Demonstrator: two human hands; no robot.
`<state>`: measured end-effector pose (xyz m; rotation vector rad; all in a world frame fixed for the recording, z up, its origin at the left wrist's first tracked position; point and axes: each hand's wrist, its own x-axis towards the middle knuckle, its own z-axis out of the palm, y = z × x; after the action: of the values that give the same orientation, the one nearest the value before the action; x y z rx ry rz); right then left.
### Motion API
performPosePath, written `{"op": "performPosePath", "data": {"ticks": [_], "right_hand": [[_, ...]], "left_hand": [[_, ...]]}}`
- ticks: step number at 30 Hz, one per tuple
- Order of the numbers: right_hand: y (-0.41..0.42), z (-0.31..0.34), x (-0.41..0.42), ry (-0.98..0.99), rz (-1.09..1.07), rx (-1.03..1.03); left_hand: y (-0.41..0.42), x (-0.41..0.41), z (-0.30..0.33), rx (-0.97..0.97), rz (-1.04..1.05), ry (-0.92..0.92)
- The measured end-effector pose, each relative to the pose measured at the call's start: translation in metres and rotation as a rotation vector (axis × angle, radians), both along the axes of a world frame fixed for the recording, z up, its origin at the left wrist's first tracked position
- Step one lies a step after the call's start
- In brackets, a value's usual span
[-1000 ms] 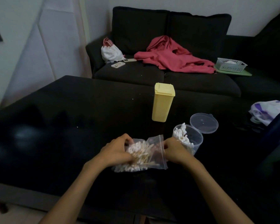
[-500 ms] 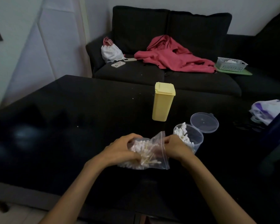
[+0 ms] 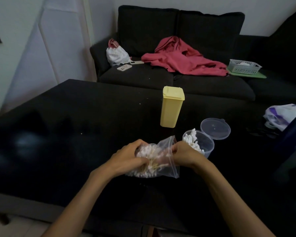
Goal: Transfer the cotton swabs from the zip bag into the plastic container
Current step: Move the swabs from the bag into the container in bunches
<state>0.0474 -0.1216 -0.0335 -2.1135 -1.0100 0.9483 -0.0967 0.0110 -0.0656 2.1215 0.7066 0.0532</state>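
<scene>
Dark living room, black table [image 3: 75, 117] in front of a black couch [image 3: 178, 79]. Both hands grip the zip bag [image 3: 162, 161] on the near table edge: left hand [image 3: 128, 158] clutches its side, right hand [image 3: 183, 153] pinches the top. The cotton swabs [image 3: 147, 161] inside point roughly toward and away from the person, and the plastic container [image 3: 202, 144], partly filled, sits just right of the bag.
</scene>
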Motion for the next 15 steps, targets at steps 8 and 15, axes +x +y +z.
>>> {"op": "performPosePath", "data": {"ticks": [8,15], "right_hand": [[0.003,0.001,0.002,-0.155,-0.058,0.089],[-0.006,0.011,0.012,-0.116,0.042,0.101]], "left_hand": [[-0.002,0.002,0.001,0.010,0.062,-0.048],[0.001,0.002,0.005,-0.016,0.110,-0.047]]}}
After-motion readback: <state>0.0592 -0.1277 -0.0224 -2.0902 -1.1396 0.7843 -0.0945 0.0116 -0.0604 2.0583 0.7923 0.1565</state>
